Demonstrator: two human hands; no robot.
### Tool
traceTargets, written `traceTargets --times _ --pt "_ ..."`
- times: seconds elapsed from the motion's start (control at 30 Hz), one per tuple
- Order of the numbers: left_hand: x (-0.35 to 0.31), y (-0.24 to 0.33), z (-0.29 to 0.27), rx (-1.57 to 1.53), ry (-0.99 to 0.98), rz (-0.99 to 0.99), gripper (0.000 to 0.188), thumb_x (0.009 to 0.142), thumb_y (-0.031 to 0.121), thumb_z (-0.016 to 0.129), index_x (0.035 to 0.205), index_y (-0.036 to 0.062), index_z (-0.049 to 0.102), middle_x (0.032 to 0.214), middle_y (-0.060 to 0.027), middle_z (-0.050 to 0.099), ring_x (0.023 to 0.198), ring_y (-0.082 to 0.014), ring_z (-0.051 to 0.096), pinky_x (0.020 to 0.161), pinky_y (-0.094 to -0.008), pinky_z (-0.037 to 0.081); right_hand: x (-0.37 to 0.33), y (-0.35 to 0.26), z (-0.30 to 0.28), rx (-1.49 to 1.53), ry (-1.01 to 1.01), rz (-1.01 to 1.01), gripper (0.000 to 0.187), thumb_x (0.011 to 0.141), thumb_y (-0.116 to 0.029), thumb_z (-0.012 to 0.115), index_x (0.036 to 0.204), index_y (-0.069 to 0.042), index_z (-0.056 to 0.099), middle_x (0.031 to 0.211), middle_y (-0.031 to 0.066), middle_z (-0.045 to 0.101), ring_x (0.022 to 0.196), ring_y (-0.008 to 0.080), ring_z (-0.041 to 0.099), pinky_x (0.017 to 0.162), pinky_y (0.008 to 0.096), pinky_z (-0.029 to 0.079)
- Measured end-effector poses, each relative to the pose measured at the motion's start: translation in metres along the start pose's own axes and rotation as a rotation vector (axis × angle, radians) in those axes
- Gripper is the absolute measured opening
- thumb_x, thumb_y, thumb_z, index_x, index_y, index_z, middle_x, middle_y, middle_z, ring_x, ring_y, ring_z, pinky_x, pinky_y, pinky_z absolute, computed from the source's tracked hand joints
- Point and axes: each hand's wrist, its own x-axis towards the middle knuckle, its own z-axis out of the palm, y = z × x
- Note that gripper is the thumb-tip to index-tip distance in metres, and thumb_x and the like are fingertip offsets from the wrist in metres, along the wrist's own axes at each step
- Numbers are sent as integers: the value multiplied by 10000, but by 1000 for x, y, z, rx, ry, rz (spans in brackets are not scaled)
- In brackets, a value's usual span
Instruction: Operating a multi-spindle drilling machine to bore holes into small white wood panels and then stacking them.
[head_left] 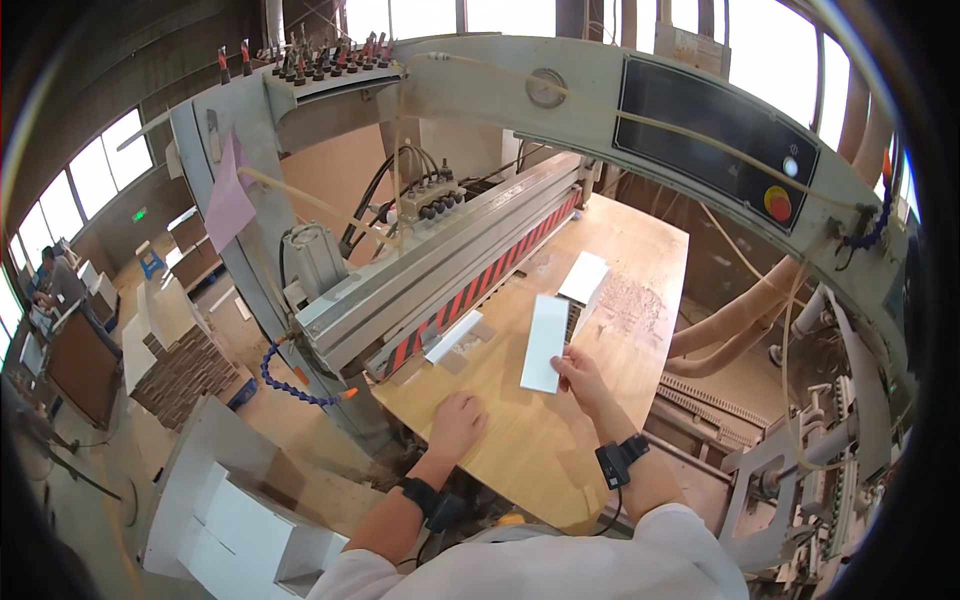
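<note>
My right hand (583, 380) is closed on the lower right edge of a white rectangular panel (544, 345), tilted up over the wooden worktable (520, 460). Just beyond it, a small stack of white panels (585, 274) lies on the same tabletop. My left hand (458, 424) rests on the table's left part, its fingers lying on the wood and holding nothing. Past those fingers, another white strip (454, 337) sits at the foot of the machine's long metal beam (450, 275), which has a red-and-black striped edge.
A grey machine frame (480, 75) arches over the table, with a black control panel (715, 140) at right. Blue flexible hoses (285, 385) hang near its left post. White panels (240, 530) fill a bin at lower left. Stacked boards (185, 350) and a person (60, 280) are farther left.
</note>
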Motion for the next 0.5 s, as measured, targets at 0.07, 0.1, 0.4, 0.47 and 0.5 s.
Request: traceTargets --times 0.07,0.1,0.4,0.47,0.5 --pt "0 0 1 3 42 14 199 670 149 634 824 41 569 884 -102 551 864 -289 527 757 -397 430 -6 12 15 81 -24 71 286 812 -140 603 1046 -21 489 667 23 546 519 74 491 447 195 383" --pt "1 1 2 13 34 15 199 670 149 634 824 41 569 884 -102 551 864 -289 527 757 -397 430 -9 22 19 162 -87 132 275 799 -122 614 1027 -27 494 680 27 551 502 78 480 434 200 379" --pt "-1 -2 3 43 -13 -19 206 679 154 641 835 41 571 895 -91 553 871 -274 529 753 -383 433 -13 39 24 234 -67 211 229 793 -124 617 960 -32 489 714 69 571 457 100 472 393 219 375" --pt "-1 -1 1 47 -30 -33 207 684 158 638 840 41 568 905 -87 551 877 -273 526 754 -381 432 -13 37 24 265 -36 235 229 809 -132 600 975 -40 473 708 62 567 459 105 478 390 215 376" --pt "0 -1 2 46 -28 -33 207 684 158 638 840 41 568 905 -87 551 877 -273 526 754 -381 432 -14 37 22 291 2 262 228 825 -140 583 990 -48 457 701 55 563 461 110 485 387 211 377"
